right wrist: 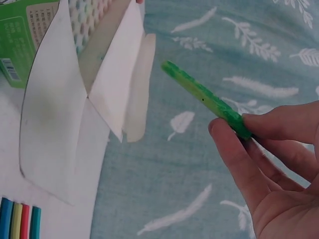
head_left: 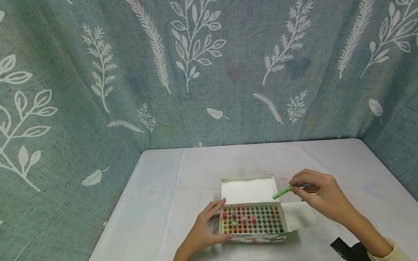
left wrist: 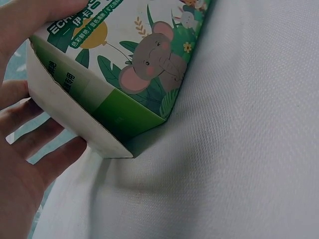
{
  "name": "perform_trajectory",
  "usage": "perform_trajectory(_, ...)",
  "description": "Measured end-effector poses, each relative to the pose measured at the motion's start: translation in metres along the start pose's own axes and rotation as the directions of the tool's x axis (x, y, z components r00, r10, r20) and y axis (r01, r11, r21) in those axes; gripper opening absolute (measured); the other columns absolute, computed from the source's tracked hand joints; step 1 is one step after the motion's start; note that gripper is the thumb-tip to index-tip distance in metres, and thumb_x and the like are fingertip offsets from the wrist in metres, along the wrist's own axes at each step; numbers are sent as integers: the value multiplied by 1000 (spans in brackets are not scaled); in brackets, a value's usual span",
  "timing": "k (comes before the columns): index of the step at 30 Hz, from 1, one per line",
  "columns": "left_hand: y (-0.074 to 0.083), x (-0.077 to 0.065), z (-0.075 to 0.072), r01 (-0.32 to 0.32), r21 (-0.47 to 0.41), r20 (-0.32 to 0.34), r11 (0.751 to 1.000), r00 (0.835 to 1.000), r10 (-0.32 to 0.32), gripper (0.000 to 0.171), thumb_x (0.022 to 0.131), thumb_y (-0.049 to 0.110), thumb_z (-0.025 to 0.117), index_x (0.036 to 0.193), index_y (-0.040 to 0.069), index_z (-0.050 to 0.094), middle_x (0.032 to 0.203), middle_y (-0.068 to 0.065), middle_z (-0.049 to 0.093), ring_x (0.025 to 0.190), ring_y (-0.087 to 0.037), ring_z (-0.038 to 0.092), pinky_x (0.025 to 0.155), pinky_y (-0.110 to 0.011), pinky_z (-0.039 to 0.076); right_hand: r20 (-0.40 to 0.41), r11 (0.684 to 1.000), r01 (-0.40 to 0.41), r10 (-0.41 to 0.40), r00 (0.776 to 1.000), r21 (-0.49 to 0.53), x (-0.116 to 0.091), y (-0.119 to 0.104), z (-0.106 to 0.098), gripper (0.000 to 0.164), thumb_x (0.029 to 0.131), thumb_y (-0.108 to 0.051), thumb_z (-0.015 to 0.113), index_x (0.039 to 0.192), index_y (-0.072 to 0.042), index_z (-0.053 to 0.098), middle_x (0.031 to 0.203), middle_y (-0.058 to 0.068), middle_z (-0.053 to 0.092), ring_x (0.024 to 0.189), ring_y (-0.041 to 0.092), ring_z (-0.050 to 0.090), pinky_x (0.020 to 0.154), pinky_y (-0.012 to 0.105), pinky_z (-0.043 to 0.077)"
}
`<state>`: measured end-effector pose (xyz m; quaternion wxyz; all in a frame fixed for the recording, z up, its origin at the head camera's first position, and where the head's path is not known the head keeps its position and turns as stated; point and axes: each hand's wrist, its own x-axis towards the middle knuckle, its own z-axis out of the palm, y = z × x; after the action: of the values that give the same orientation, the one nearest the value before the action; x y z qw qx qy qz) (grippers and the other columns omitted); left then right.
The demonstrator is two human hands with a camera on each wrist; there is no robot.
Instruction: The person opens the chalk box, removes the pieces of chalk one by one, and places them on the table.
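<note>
An open cardboard chalk box (head_left: 258,238) stands on the table, its inner tray full of round holes. Several coloured chalks, among them a red chalk (head_left: 224,216) and a purple chalk (head_left: 234,215), stand upright in the left part. My left hand (head_left: 204,229) grips the box's left end, thumb at the front, fingers at the back; in the left wrist view the fingers lie by the side flap (left wrist: 75,117). Above the right side of the box, my right hand (head_left: 323,195) pinches a green chalk (right wrist: 202,97) by one end, its other end pointing down-left.
The back lid (head_left: 248,190) stands raised and the right flap (head_left: 298,216) is folded out. More chalk sticks (right wrist: 20,219) lie on the white table (head_left: 189,174). A black strap-like piece (head_left: 349,250) is at my right wrist. A leaf-patterned curtain (head_left: 235,87) surrounds the table.
</note>
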<state>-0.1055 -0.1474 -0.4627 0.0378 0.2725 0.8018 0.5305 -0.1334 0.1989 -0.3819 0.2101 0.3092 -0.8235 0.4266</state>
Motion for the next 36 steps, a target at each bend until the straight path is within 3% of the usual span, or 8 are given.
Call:
perform_trajectory(10,-37,-1,8,-21,37,-28,999,999,22,89,73,31,83,147,16,35,137,-2,42,122,-24,48,94,-37,50,-21,992,-105,104,994,-75,-10,5,-17,28,74,9,75,89,-15,71,87,-6,65,76,2,62,62,14,54)
perform_trajectory(12,-37,-1,8,-33,40,-29,999,999,34,89,74,33,82,147,17,35,137,-1,43,122,-23,48,94,-36,50,-28,988,-138,136,990,-72,-12,6,-19,26,75,8,74,90,-13,72,88,-5,65,77,2,62,63,14,54)
perform_trajectory(19,-3,0,2,8,1,-15,1000,1000,-8,87,72,16,84,144,2,37,135,-15,44,121,-34,48,95,-41,49,-43,976,-206,204,978,-66,-18,7,-25,22,76,6,74,90,-11,72,88,-3,65,76,4,62,61,16,55)
perform_trajectory(26,-36,-2,8,2,22,-25,1000,1000,-2,89,73,28,83,147,17,35,138,-2,42,123,-27,47,95,-38,49,-45,970,-244,243,969,-13,-26,14,-31,23,77,8,73,93,-9,71,89,-1,65,74,6,63,60,17,55)
perform_trajectory(31,-39,-2,9,-15,28,-31,1000,999,16,90,73,33,83,148,19,35,138,0,42,123,-23,47,95,-36,49,-54,959,-284,284,957,0,-31,19,-36,23,79,7,72,96,-9,71,92,1,66,78,5,64,64,16,55)
perform_trajectory(36,-38,-2,8,-15,25,-30,1000,999,16,91,72,33,83,148,18,35,138,0,42,124,-23,46,95,-36,49,-72,925,-380,378,923,-25,-38,23,-41,16,83,-2,71,98,-8,70,92,-1,67,80,3,63,66,14,54)
